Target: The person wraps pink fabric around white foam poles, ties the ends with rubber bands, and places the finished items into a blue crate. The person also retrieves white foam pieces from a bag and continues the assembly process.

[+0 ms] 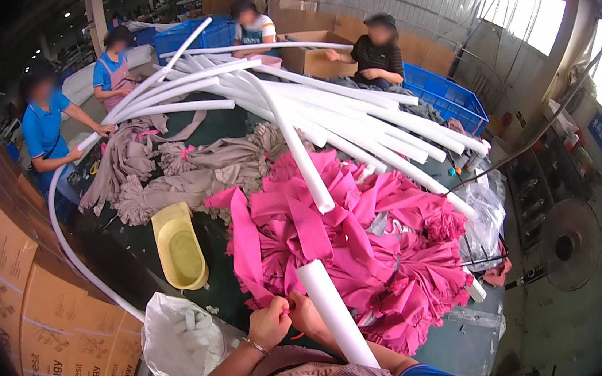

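Observation:
A large heap of pink fabric pieces (399,280) lies on the table in front of me. At its near edge my left hand (268,326) is closed in a pinch on pink fabric. Close beside it, my right hand (307,316) also has its fingers closed on the fabric, partly hidden behind a white foam tube (335,316). That tube slants across my right forearm, its upper end over the heap. Another white foam tube (292,141) reaches down from the pile and ends above the pink fabric.
Many white foam tubes (336,103) and grey-brown fabric (197,173) cover the far table. A yellow tub (163,250) stands left of the heap, a white bag (163,353) of short pieces nearer. Boxes (12,270) line the left; a fan (566,248) stands right. Several co-workers surround the table.

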{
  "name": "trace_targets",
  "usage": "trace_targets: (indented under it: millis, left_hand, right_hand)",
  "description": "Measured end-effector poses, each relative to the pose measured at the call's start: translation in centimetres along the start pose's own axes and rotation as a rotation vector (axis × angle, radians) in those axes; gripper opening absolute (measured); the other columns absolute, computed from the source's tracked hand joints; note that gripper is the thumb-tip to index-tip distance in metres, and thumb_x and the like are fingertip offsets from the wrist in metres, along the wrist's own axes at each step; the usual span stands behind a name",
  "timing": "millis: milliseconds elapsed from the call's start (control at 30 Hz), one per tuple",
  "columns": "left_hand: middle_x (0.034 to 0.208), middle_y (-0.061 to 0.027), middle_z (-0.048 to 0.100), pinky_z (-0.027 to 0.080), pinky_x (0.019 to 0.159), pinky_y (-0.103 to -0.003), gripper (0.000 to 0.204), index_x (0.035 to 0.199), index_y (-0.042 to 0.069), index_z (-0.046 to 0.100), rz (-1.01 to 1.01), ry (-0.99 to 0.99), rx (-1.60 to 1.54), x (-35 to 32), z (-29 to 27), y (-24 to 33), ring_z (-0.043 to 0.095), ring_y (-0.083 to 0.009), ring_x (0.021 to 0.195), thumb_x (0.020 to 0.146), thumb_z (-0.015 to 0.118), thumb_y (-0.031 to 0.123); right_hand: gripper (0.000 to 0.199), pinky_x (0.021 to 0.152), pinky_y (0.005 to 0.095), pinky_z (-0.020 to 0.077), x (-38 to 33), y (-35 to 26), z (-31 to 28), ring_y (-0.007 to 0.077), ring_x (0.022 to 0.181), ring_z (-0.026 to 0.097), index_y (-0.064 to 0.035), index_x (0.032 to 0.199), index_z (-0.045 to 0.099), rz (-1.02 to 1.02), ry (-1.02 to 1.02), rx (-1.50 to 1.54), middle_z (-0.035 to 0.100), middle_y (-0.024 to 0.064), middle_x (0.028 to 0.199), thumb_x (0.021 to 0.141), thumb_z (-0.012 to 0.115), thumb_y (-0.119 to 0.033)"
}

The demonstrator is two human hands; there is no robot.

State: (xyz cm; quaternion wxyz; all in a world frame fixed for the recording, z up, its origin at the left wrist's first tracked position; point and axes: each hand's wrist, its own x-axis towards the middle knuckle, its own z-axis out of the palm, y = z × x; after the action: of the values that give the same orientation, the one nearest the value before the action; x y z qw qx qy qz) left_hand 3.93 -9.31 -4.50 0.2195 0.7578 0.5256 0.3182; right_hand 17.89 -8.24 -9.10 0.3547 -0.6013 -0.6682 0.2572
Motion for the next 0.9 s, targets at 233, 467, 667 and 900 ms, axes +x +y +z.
trace_targets:
  millis: [233,467,667,900]
  left_hand:
    - [0.079,-0.0083,0.066,0.052,0.061,-0.041,0.028,0.098,0.015,0.060,-0.205,0.210,0.043,-0.2,-0.4,-0.6,0.066,-0.0311,0.072,0.072,0.069,0.014]
    - [0.081,-0.0047,0.065,0.048,0.059,-0.040,0.029,0.087,0.017,0.060,-0.277,0.171,0.121,0.3,1.2,-3.3,0.065,-0.0311,0.075,0.061,0.073,0.014]
    - [0.084,-0.0110,0.068,0.051,0.069,-0.042,0.029,0.095,0.014,0.062,-0.266,0.015,-0.041,0.4,2.4,-4.9,0.066,-0.0330,0.081,0.067,0.071,0.016]
    - [0.085,-0.0120,0.066,0.051,0.066,-0.044,0.019,0.091,0.010,0.062,-0.325,0.265,-0.107,-0.2,2.2,-1.5,0.065,-0.0346,0.076,0.073,0.066,0.013]
  right_hand:
    - [0.018,0.065,0.0369,0.0529,0.3,-1.1,0.0,0.0309,0.075,0.069,0.0016,0.095,0.066,-0.073,-0.035,0.179,0.068,0.0190,0.084,0.077,0.067,-0.003]
    - [0.005,0.062,0.0416,0.0506,-0.3,-3.4,-0.6,0.0373,0.074,0.064,-0.0020,0.082,0.061,-0.182,-0.089,0.041,0.063,0.0186,0.079,0.082,0.064,-0.006]
    - [0.008,0.059,0.0429,0.0494,-1.0,-1.8,-0.3,0.0372,0.067,0.063,-0.0037,0.081,0.059,-0.193,-0.013,0.070,0.062,0.0177,0.072,0.077,0.065,-0.003]
    - [0.013,0.058,0.0439,0.0484,0.7,-1.0,-0.7,0.0384,0.066,0.063,-0.0051,0.080,0.057,-0.118,0.040,-0.005,0.063,0.0183,0.071,0.071,0.066,-0.003]
